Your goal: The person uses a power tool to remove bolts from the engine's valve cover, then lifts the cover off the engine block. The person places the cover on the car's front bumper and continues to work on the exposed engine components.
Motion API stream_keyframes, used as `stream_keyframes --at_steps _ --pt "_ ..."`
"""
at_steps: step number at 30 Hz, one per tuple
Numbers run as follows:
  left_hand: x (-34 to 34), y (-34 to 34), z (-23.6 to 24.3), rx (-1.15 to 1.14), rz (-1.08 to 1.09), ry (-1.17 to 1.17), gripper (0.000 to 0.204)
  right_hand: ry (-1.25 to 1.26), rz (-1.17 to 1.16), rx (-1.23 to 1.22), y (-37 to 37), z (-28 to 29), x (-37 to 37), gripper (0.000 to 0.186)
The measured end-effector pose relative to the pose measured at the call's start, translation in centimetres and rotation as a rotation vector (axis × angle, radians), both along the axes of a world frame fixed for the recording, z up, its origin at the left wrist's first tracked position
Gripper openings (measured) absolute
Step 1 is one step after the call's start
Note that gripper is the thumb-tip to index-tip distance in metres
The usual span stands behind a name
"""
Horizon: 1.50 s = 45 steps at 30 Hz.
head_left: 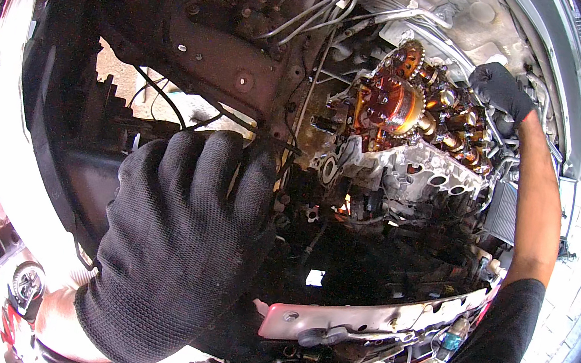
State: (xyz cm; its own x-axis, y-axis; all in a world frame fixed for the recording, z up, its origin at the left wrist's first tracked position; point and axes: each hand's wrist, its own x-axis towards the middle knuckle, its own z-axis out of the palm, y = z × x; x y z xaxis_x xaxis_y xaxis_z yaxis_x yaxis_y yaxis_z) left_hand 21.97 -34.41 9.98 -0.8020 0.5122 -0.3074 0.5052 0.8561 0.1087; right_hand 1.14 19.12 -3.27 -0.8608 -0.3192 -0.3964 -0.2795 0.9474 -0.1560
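My left hand point(184, 248), in a black knit glove, looms large at the lower left, its back toward me. Its fingers lie side by side and bend away from me; the thumb and whatever they grip are hidden. Just beyond the fingertips run thin black cables point(168, 101). My right hand point(502, 91), also in a black glove, reaches to the far right of the opened engine point(419, 162). Those fingers are curled, and what they hold cannot be made out. The engine's cover is off, showing an oily brown gear point(394, 105), a smaller toothed gear point(410, 57) and camshafts point(452, 141).
Metal pipes point(315, 7) cross the bay's upper part. A pale front crossbar point(375, 316) spans the lower side. A finned radiator-like part point(505, 212) sits below my right forearm. The white fender edge point(1, 96) curves along the left. Near the crossbar is a blue-tinted bottle point(454, 334).
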Motion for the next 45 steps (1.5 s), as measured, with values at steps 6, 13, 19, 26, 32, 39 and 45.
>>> stream_keyframes --at_steps 6,13,19,26,32,39,45 --pt "-0.5 -0.1 -0.3 0.007 -0.03 -0.005 0.071 -0.119 -0.257 -0.119 -0.5 0.0 0.8 0.032" --pt "-0.3 0.5 0.1 -0.065 -0.001 -0.016 0.07 -0.047 0.037 -0.196 0.8 0.3 0.6 0.019" --pt "0.6 0.4 -0.5 -0.059 -0.058 0.154 0.068 -0.019 -0.076 -0.015 -0.1 0.7 0.6 0.028" --pt "0.1 0.3 -0.6 0.029 -0.036 0.114 0.066 0.004 0.113 -0.034 -1.4 1.5 0.9 0.022" --pt "0.0 0.1 -0.8 0.023 -0.083 0.16 0.066 0.039 0.028 0.095 -0.1 -0.1 1.2 0.03" --pt "0.3 0.4 -0.2 0.004 -0.009 0.086 0.066 -0.044 -0.003 0.32 -3.3 1.0 0.2 0.023" --pt "0.5 0.3 -0.5 -0.065 -0.054 0.125 0.068 0.099 0.019 0.041 -0.4 -0.7 0.3 0.022"
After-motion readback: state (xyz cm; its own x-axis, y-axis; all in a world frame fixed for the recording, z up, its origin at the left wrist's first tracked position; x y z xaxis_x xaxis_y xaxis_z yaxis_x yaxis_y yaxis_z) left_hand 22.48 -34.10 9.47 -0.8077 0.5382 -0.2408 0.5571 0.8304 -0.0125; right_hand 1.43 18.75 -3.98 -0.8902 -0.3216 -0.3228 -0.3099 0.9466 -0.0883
